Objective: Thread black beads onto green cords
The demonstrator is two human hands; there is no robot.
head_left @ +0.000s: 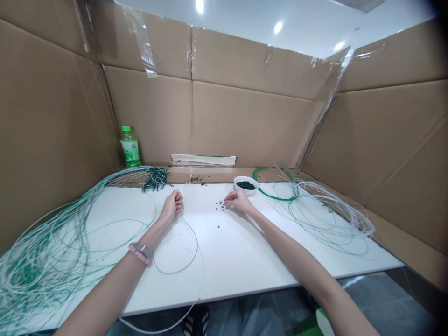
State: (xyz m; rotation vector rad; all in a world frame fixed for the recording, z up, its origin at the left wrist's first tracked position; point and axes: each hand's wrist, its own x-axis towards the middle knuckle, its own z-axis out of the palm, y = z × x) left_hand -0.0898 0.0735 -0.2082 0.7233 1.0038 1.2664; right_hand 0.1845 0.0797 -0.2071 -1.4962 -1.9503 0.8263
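My left hand (173, 204) is closed around a thin pale cord (196, 242), whose short end sticks up above the fingers. From the fist the cord loops down over the table and past its front edge. My right hand (238, 202) is pinched at the tabletop, beside several small dark beads (221, 205) scattered on the white surface. Whatever lies between its fingertips is too small to make out. Just behind that hand stands a white bowl (257, 186) filled with dark beads (246, 185).
A big tangle of green and white cords (75, 233) spreads on the left, its dark ends (156, 178) bunched at the back. Coiled cords (336, 210) lie on the right. A green-capped bottle (130, 147) stands in the back left corner. Cardboard walls (224, 112) surround the white table (252, 261).
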